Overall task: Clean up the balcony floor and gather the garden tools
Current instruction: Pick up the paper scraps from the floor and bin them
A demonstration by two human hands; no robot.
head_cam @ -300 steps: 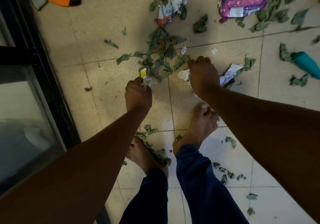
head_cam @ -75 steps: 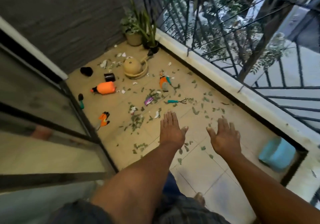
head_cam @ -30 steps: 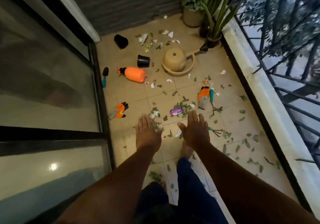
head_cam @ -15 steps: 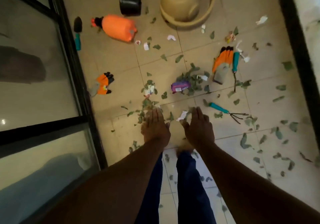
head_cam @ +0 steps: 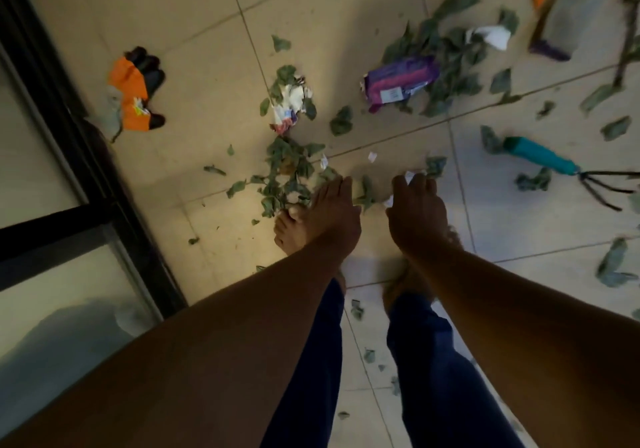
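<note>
Over the last second the view has dropped from a wide look down the balcony to a close look at the beige tiled floor (head_cam: 194,25); both hands have come down toward the litter and the person is bent well over bare feet. Judgement: surveying is over and hand-gathering of scraps is about to resume; little has been cleared so far. The left hand (head_cam: 332,212) reaches down with fingers straight and together, holding nothing visible. The right hand (head_cam: 417,212) has its fingers bent downward with a white paper scrap (head_cam: 410,176) at the fingertips; whether it is pinched cannot be told. Landmark: the purple crumpled snack wrapper (head_cam: 398,82). Both hands sit nearer the camera than the wrapper, the loose pile of torn green leaves (head_cam: 287,174) just beyond the left fingertips. The teal-handled black hand rake (head_cam: 540,157) lies right of and nearer than the wrapper, well apart from the right hand. The orange-and-black garden glove (head_cam: 136,91) lies far left of the wrapper, by the black door frame (head_cam: 104,177).
</note>
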